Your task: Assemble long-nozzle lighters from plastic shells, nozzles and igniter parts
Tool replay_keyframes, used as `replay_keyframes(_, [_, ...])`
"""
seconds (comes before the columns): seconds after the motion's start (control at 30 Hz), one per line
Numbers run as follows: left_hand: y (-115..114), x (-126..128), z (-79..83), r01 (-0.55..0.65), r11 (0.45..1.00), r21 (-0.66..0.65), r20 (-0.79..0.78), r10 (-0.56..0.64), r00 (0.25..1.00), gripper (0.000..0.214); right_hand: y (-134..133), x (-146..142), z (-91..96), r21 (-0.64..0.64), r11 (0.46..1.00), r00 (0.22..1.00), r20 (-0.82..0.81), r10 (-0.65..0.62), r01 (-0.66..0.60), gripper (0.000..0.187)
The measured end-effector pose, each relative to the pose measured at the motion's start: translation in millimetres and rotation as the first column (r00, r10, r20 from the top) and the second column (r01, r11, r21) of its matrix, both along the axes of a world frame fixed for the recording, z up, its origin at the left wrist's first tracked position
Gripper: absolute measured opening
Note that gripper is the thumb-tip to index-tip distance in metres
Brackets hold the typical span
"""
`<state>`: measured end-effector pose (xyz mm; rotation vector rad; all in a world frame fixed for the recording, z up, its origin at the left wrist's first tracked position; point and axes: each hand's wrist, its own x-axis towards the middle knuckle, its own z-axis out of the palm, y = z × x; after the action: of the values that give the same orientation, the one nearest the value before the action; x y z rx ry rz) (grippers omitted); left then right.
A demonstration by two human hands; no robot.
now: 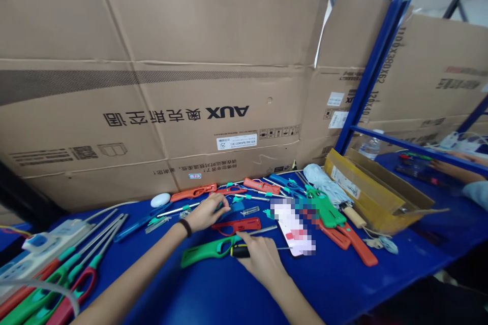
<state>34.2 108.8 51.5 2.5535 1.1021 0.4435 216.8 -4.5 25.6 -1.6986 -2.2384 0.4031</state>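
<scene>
Long green and red utility lighters [41, 304] are lying bundled at the bottom left, beside a white power strip [49, 238], all sitting on the blue table [198, 294]. Left hand [206, 213] is reaching over a loose spread of lighter parts, its fingers [223, 202] curling down by a small blue plastic piece [236, 207]; can't tell if they're gripping it, the hand is covering too much. Right hand [261, 259] is resting on a black-handled tool, probably a screwdriver [239, 251], fingers spread and not closed round it. That tool is lying across a green lighter body [202, 254], with a red lighter shell [236, 226] just above. Both look light, stiff plastic, and the tool's thin shaft looks easy to knock, so the thick handle and the wide lighter grip seem the places to hold. Farther back, more red lighters are lying in a row against a big AUX carton [152, 86], near a folded pale blue umbrella [324, 183] and a yellow cardboard box [375, 193]. A pixelated item [292, 226] is lying mid-table. A co-worker's arm [453, 172] is reaching in at the right edge
</scene>
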Motion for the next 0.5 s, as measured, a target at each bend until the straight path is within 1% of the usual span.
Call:
replay_keyframes(0.1, [-17.0, -22.2, 9.5, -0.016, 1.000, -0.027, -0.007, 0.015, 1.000, 0.023, -0.4, -9.2, -0.1, -0.019, 0.999, 0.999, 0.003, 0.045, -0.045, 0.030])
replay_keyframes(0.17, [-30.1, -38.9, 12.2, -0.018, 0.998, -0.057, -0.026, 0.017, 1.000, 0.022, -2.5, -15.8, -1.5, -0.027, 0.997, 0.997, -0.001, 0.071, -0.071, 0.026])
replay_keyframes(0.27, [-48.0, -64.0, 12.5, -0.030, 0.995, -0.095, -0.058, 0.024, 0.998, 0.022, -5.7, -23.1, -1.9, -0.038, 0.995, 0.996, -0.015, 0.091, -0.092, 0.031])
replay_keyframes(0.37, [-61.1, -87.3, 11.5, -0.053, 0.992, -0.118, -0.092, 0.043, 0.995, 0.023, -7.3, -23.5, -0.2, -0.044, 0.995, 0.995, -0.041, 0.087, -0.089, 0.037])
replay_keyframes(0.5, [-74.1, -110.3, 10.6, -0.075, 0.990, -0.121, -0.124, 0.060, 0.990, 0.024, -6.4, -17.8, -0.9, -0.050, 0.996, 0.995, -0.070, 0.071, -0.075, 0.037])
